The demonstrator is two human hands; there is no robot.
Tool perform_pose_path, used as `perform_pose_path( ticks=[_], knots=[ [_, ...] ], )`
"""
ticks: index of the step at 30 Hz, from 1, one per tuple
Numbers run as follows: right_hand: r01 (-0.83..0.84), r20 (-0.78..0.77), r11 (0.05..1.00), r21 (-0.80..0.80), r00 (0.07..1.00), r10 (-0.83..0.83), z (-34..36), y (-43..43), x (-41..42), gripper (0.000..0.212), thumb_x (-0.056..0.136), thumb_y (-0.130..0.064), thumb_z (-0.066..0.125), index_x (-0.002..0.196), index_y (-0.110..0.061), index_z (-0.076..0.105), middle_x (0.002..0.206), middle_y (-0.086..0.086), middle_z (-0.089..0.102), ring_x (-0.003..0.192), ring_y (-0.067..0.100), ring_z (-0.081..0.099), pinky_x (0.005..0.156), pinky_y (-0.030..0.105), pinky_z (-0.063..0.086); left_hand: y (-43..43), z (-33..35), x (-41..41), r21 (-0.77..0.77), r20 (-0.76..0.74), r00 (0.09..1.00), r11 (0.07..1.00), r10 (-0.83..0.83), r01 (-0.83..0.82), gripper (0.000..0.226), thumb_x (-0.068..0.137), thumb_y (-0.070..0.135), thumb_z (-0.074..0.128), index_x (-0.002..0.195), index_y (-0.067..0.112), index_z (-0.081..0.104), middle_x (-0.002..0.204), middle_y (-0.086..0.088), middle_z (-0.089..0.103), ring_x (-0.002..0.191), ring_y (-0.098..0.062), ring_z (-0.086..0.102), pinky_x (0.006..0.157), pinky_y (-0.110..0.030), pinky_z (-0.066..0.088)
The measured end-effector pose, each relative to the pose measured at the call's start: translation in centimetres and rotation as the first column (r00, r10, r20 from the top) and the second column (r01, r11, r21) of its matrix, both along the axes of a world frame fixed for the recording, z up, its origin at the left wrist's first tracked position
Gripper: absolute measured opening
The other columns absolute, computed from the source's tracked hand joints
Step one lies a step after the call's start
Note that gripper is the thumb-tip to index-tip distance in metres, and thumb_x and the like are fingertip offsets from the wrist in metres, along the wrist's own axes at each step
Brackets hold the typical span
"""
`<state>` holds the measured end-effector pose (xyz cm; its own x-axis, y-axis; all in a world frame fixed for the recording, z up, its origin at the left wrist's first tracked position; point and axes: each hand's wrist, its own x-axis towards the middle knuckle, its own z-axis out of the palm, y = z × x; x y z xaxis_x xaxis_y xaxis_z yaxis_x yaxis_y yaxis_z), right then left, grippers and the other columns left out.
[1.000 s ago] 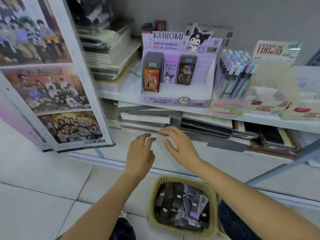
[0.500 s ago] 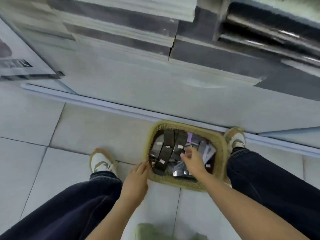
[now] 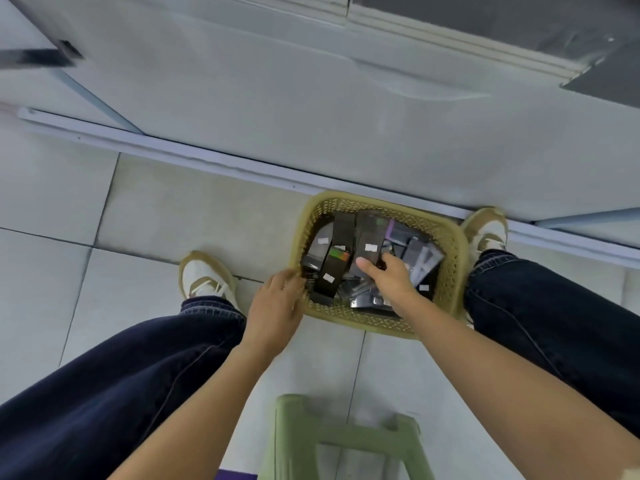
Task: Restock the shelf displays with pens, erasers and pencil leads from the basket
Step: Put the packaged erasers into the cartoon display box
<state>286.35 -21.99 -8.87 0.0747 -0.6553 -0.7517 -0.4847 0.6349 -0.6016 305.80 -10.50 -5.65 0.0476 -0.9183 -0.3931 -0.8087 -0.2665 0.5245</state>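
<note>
1 yellow woven basket [image 3: 450, 258] stood on the floor [image 3: 156, 202], its far edge right by the pale rail [image 3: 207, 157] at the foot of the shelf unit, between the person's feet. It was filled with a loose heap of dark flat packs [image 3: 337, 244]. At least 3 long ones lay lengthwise on top in the left half, and smaller grey and purple ones were jumbled at the right. The full count could not be told; at least 4 white price stickers showed.

2 bare hands. Left hand [image 3: 277, 303]: at the basket's near-left corner, fingers curled onto the rim, grip closed on the basket. Right hand [image 3: 391, 278]: inside the basket, thumb on the near end of one long dark pack [image 3: 370, 233], fingers curled under beside it, grip pinching that pack; fingertips hidden.

2 tan-and-white shoes, left shoe [image 3: 204, 278] well left of the basket, right shoe [image 3: 486, 230] touching its far-right corner. 2 legs [image 3: 121, 375] in dark blue jeans, spread either side.

1 green plastic stool [image 3: 304, 431] at the near edge of the floor, under the person.

Floor: large pale tiles, thin dark joints. Above the rail, 1 grey-white bottom shelf board [image 3: 277, 81], blurred, with dark flat stock at its far-right corner
</note>
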Motion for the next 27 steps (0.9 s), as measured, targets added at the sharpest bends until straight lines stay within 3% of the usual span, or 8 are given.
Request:
perform_pose_path(
  ticks=[2, 5, 7, 10, 15, 17, 23, 27],
  knots=[
    [-0.082, 0.102, 0.996, 0.046, 0.992, 0.077, 1.5, 0.4, -0.6, 0.027, 0.089, -0.031, 0.068, 0.112, -0.019, 0.062, 0.105, -0.006, 0.069, 0.096, 0.008, 0.066, 0.079, 0.021, 0.051, -1.1, 0.5, -0.8, 0.097, -0.219, 0.948, 0.972, 0.233, -0.216, 0.033, 0.096, 0.027, 0.055, 0.128, 0.019, 0.057, 0.125, 0.005, 0.057, 0.113, -0.015, 0.055, 0.087, -0.025, 0.044],
    [-0.304, 0.282, 0.948, 0.094, 0.921, 0.268, 3.6, 1.6, -0.7, 0.035, 0.086, -0.034, 0.071, 0.117, -0.021, 0.064, 0.106, -0.006, 0.073, 0.100, 0.010, 0.068, 0.085, 0.022, 0.054, -2.7, 1.4, -2.6, 0.458, -0.614, 0.536, 0.815, 0.578, -0.354, 0.042, 0.090, 0.041, 0.064, 0.124, 0.018, 0.059, 0.114, 0.007, 0.068, 0.110, -0.013, 0.062, 0.087, -0.021, 0.048],
    [-0.413, 0.380, 0.903, 0.121, 0.859, 0.343, 4.1, 2.6, -0.4, 0.031, 0.085, -0.028, 0.073, 0.113, -0.018, 0.066, 0.106, -0.001, 0.073, 0.100, 0.014, 0.069, 0.088, 0.026, 0.055, -2.9, 1.4, -3.5, 0.559, -0.682, 0.304, 0.742, 0.665, -0.370, 0.038, 0.085, 0.034, 0.070, 0.118, 0.018, 0.063, 0.110, -0.002, 0.072, 0.106, -0.020, 0.066, 0.086, -0.030, 0.054],
    [-0.473, 0.388, 0.875, 0.105, 0.830, 0.401, 4.1, 3.2, -0.1, 0.031, 0.084, -0.029, 0.072, 0.110, -0.013, 0.067, 0.108, 0.006, 0.071, 0.101, 0.021, 0.068, 0.089, 0.035, 0.055, -2.7, 1.5, -3.7, 0.581, -0.697, 0.159, 0.680, 0.699, -0.447, 0.023, 0.088, 0.018, 0.066, 0.111, 0.019, 0.063, 0.101, -0.005, 0.075, 0.096, -0.023, 0.071, 0.071, -0.030, 0.058],
    [-0.205, 0.085, 0.972, -0.110, 0.973, 0.215, 1.9, 0.8, 0.0, 0.035, 0.091, -0.035, 0.063, 0.121, -0.017, 0.057, 0.111, 0.002, 0.061, 0.102, 0.021, 0.061, 0.077, 0.029, 0.052, -2.3, 0.8, -1.9, 0.627, -0.625, 0.019, 0.516, 0.780, -0.584, 0.015, 0.094, 0.016, 0.060, 0.108, 0.020, 0.056, 0.082, -0.006, 0.073, 0.077, -0.024, 0.073, 0.063, -0.033, 0.059],
    [-0.076, 0.024, 0.989, -0.129, 0.997, 0.080, 0.7, -0.8, 0.7, 0.050, 0.090, -0.032, 0.066, 0.132, -0.015, 0.045, 0.121, 0.003, 0.055, 0.098, 0.011, 0.058, 0.075, 0.022, 0.048, -2.3, 0.3, -1.2, 0.609, -0.576, 0.071, 0.485, 0.815, -0.627, 0.015, 0.093, 0.017, 0.062, 0.105, 0.024, 0.055, 0.083, -0.001, 0.073, 0.072, -0.017, 0.073, 0.058, -0.029, 0.058],
    [-0.329, -0.212, 0.939, -0.097, 0.929, 0.304, -2.8, -1.5, 4.0, 0.098, 0.071, -0.027, 0.085, 0.146, -0.009, 0.025, 0.144, 0.011, 0.030, 0.133, 0.025, 0.035, 0.112, 0.041, 0.034, -1.5, -1.5, -0.6, 0.572, -0.507, 0.206, 0.505, 0.837, -0.647, 0.024, 0.092, 0.028, 0.064, 0.113, 0.026, 0.054, 0.096, 0.004, 0.071, 0.075, -0.006, 0.071, 0.054, -0.018, 0.053],
    [-0.334, -0.291, 0.927, -0.172, 0.916, 0.276, -3.7, -0.5, 4.0, 0.076, 0.070, -0.024, 0.085, 0.130, -0.009, 0.042, 0.130, 0.010, 0.041, 0.124, 0.025, 0.042, 0.106, 0.037, 0.038, -1.2, -1.9, -0.4, 0.569, -0.529, 0.211, 0.528, 0.822, -0.631, 0.027, 0.093, 0.022, 0.062, 0.119, 0.018, 0.054, 0.106, -0.005, 0.070, 0.085, -0.013, 0.072, 0.061, -0.021, 0.055]
  ],
)
